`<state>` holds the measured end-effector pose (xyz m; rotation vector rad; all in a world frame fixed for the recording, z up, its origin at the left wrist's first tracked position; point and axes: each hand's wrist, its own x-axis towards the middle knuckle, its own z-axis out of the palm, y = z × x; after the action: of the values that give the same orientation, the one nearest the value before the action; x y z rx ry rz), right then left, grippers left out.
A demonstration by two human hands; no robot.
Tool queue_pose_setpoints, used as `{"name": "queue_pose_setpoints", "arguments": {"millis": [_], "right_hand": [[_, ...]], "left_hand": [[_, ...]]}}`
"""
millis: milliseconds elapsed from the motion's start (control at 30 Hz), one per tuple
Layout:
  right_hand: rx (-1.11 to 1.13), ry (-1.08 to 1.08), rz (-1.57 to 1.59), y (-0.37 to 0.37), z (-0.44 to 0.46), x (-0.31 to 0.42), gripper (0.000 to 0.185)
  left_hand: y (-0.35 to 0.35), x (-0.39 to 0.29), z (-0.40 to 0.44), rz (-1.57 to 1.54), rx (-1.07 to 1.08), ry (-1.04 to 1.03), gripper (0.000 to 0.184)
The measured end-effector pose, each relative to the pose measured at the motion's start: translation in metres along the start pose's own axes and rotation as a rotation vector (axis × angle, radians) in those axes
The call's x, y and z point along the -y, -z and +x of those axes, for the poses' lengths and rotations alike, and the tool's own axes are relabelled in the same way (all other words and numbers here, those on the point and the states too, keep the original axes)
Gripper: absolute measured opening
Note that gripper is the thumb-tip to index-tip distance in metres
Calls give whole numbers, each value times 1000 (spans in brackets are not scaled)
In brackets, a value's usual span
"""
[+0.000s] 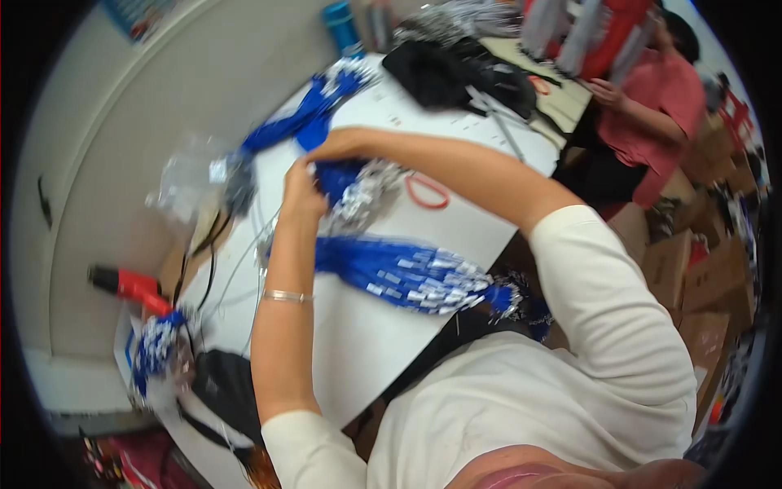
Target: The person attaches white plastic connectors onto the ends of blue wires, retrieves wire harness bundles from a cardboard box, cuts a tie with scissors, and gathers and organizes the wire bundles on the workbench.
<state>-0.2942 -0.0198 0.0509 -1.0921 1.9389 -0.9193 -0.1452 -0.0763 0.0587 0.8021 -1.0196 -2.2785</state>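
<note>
My left hand (301, 194), with a bangle on the wrist, meets my right hand (340, 145) over the white table. The fingers of both look drawn together, but blur and the hands themselves hide what is between them. Just below my right hand is a bundle of blue wires (336, 178) with a silvery-white end (366, 194). A larger blue wire bundle (407, 271) with many white tags lies across the table, partly behind my left forearm. Beyond the hands stretches another blue bundle (285, 129) with pale ends.
A red-orange ring (427, 191) lies on the white table (358, 350). Clear plastic bags (191, 179) and a red heat gun (134, 287) are at the left. A blue bottle (342, 31) and black cloth (432, 73) stand farther back. A person in pink (656, 106) sits at the right, near cardboard boxes (717, 277).
</note>
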Motion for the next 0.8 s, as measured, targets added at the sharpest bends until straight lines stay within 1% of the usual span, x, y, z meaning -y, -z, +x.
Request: {"name": "queue_pose_setpoints", "arguments": {"millis": [67,100,167,200,267,300,433,467,600,633,667,700,767,800], "right_hand": [[1,-13,-187,-3,5,6,60],[26,20,-245,0,5,11,56],[42,-42,-81,6,-7,16,47],[25,-48,-83,10,-4,14,47],[23,-110,163,14,6,6,29],[14,-113,163,15,9,3,29],[256,-174,501,25,17,-11,13],[242,-175,503,27,21,-13,13],[359,-145,695,27,41,-16,11],[363,-154,695,29,35,-14,11],[291,-95,576,30,21,-8,17],[237,-38,460,26,7,-2,24],[241,-134,283,36,-16,4,30],[202,-6,155,41,-20,0,34]], "left_hand": [[19,-1,19,-50,-25,193,39],[8,6,40,-72,-50,300,40],[-6,-4,18,-133,-98,331,38],[-12,-7,12,-129,-82,337,38],[-18,-8,4,-357,-94,317,45],[-20,-7,5,-355,-87,321,45],[-24,-7,15,-221,58,377,45],[-26,-6,18,-186,97,391,45],[-24,-3,31,-55,226,445,45],[-25,0,38,-34,244,374,42],[-25,4,50,-15,248,305,38],[-20,12,69,-32,197,244,30],[-1,25,108,19,139,285,27],[-5,21,96,-52,234,249,26]]}}
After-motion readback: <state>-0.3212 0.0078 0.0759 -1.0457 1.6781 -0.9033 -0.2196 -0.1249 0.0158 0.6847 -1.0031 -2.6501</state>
